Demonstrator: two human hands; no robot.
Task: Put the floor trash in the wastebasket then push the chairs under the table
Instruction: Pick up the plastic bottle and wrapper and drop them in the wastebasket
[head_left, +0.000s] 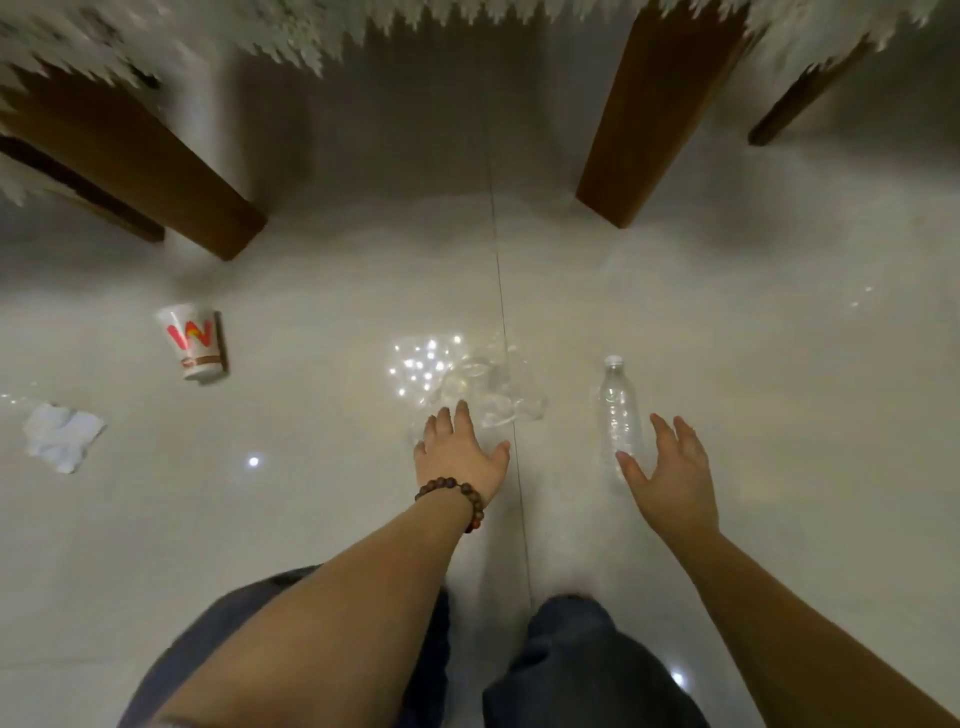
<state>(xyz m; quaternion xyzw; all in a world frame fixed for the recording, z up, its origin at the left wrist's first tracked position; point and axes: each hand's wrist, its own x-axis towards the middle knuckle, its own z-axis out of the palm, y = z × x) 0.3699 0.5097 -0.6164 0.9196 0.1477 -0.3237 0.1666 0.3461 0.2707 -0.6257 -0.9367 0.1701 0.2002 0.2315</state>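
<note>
Trash lies on the pale tiled floor. A crumpled clear plastic wrapper (467, 384) sits in the middle, and my left hand (460, 454), fingers spread, hovers at its near edge holding nothing. An empty clear plastic bottle (618, 410) with a white cap lies to the right; my right hand (675, 473) is open just beside its base, thumb close to it. A white paper cup (195, 343) with a red and yellow logo lies on its side at the left. A crumpled white tissue (62, 436) lies at the far left.
Two thick brown wooden legs (654, 119) (140, 161) stand on the floor ahead, under a white fringed cloth (291, 31). A thinner dark leg (800, 98) shows at the upper right. My knees in dark trousers (571, 660) are at the bottom.
</note>
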